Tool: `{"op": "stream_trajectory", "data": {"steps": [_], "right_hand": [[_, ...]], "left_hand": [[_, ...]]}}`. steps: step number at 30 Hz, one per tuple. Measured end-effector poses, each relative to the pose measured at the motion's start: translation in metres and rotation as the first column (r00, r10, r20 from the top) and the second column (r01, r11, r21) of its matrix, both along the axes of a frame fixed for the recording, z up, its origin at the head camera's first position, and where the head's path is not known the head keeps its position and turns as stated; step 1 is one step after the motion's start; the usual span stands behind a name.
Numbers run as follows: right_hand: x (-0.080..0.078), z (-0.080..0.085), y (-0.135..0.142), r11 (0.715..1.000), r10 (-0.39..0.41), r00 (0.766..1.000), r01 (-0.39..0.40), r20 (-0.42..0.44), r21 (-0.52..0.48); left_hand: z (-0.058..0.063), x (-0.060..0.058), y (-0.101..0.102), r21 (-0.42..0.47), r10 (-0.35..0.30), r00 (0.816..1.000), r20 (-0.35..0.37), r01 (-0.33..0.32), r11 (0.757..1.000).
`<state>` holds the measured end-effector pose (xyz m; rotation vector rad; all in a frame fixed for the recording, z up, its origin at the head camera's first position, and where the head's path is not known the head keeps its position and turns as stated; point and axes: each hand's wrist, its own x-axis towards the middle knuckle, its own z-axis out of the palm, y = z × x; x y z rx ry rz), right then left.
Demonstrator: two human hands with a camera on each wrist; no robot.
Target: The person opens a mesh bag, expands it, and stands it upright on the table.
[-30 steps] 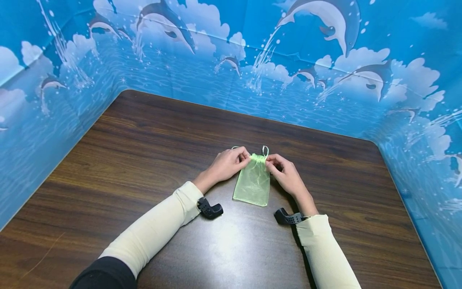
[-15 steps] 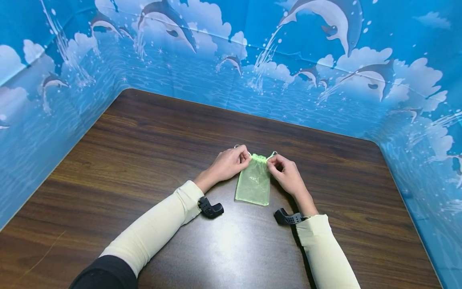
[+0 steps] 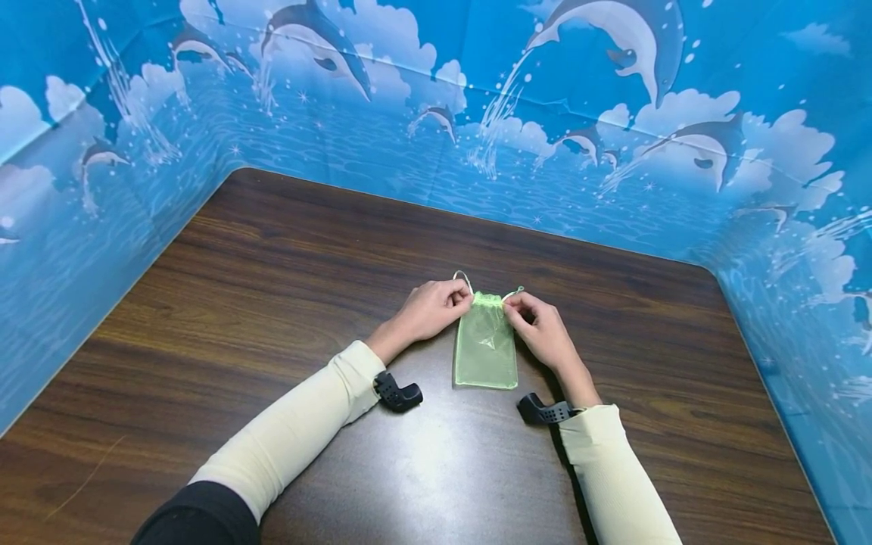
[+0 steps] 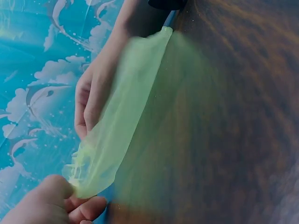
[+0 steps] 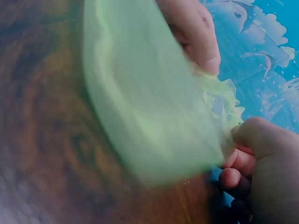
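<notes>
A sheer light-green drawstring pouch (image 3: 485,354) hangs between the two hands, its gathered mouth at the far end and its flat bottom toward me. My left hand (image 3: 434,309) pinches the left end of the mouth between thumb and fingers. At the opposite end, my right hand (image 3: 543,327) pinches the cord side in the same way. Pale cord loops stick out beyond both hands. In the left wrist view the pouch (image 4: 133,105) slants over the tabletop; in the right wrist view the pouch (image 5: 140,93) is blurred. No contents can be made out through the fabric.
A dark wood-grain table (image 3: 306,250) with rounded far corners lies beneath the hands. Blue dolphin-print cloth (image 3: 381,129) stands round its far side and both flanks. Each wrist carries a black camera mount, the left one (image 3: 397,393) and the right one (image 3: 545,409).
The pouch's lower end has swung to the right, so it now hangs straighter. The right cord loop has tipped rightward, and the left loop has shifted right. Both hands stay nearly in place.
</notes>
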<state>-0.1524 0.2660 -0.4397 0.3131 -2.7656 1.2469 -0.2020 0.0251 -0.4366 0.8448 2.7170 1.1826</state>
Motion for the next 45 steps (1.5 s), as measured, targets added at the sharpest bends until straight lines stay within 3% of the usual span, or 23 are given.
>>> {"op": "stream_trajectory", "data": {"steps": [13,26,36,45], "right_hand": [[-0.0015,0.0021,-0.0025,1.000,-0.009,1.000,0.009,-0.008,0.008],[-0.0019,0.0058,-0.0014,1.000,-0.016,0.999,0.016,-0.031,0.016],[0.0006,0.0031,-0.0003,1.000,-0.003,1.000,0.003,0.004,-0.008],[0.0006,-0.0009,-0.0011,1.000,0.010,1.000,-0.010,0.024,-0.023]], "left_hand": [[0.0014,-0.0029,-0.0020,0.024,-0.027,0.999,0.017,0.027,0.999],[0.0049,-0.0020,-0.0024,0.044,-0.015,0.999,-0.032,0.016,0.999],[0.0028,-0.0013,-0.0014,-0.015,-0.017,0.999,0.050,0.018,1.000],[-0.0004,-0.0010,-0.0034,0.003,-0.039,0.999,0.012,0.039,0.999]]}}
